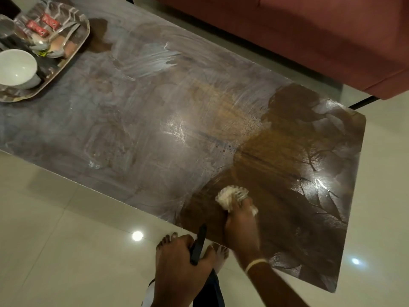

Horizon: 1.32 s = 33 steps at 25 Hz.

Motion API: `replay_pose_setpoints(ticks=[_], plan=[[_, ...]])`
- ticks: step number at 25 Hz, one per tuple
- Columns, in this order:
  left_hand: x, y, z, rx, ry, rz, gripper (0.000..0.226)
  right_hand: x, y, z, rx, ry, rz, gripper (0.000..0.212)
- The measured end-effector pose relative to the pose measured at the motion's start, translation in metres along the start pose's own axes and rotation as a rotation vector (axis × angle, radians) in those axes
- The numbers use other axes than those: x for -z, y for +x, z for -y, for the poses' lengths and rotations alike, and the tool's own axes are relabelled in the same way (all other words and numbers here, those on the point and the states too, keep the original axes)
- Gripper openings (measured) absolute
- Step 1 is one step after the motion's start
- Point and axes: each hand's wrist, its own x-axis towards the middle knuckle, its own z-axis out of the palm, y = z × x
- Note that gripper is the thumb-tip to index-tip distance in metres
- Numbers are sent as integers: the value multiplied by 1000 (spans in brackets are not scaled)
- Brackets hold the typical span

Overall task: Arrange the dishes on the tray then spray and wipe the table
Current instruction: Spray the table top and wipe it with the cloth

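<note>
White crumpled cloth [230, 199] bunched under right hand [240, 224] fingers, pressed on glossy brown table [287, 151] near its front edge, left hand [181, 262] wrapped round black spray trigger [198, 248] just beside it, tray [77, 44] with dishes far off to the upper left

The right hand [240, 220] presses a crumpled white cloth [231, 197] flat against the tabletop [155, 120] close to its near edge, fingers closed over the cloth. The left hand [179, 260] hangs just off that near edge, gripping a black spray nozzle [198, 247] whose tip points toward the tabletop. Pale, streaky smears cover most of the tabletop; the part around the cloth and toward the right end looks dark and glossy. At the far left corner sits a tray [81, 38] carrying a white cup [17, 68], spoons [57, 44] and red sachets [43, 24]. A red sofa [309, 36] stands beyond the far edge.
</note>
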Motion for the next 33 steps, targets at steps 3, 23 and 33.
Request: replay_pose_setpoints(ticks=[3,23,33], plan=[[-7,2,-12,11,1,-23,45,-13,1,27,383,-57,202,54],[-24,17,-69,-196,16,-115,35,44,97,-39,75,-24,-51,52],[-38,53,-139,191,-99,-148,35,63,184,-58,114,-27,-99,48]])
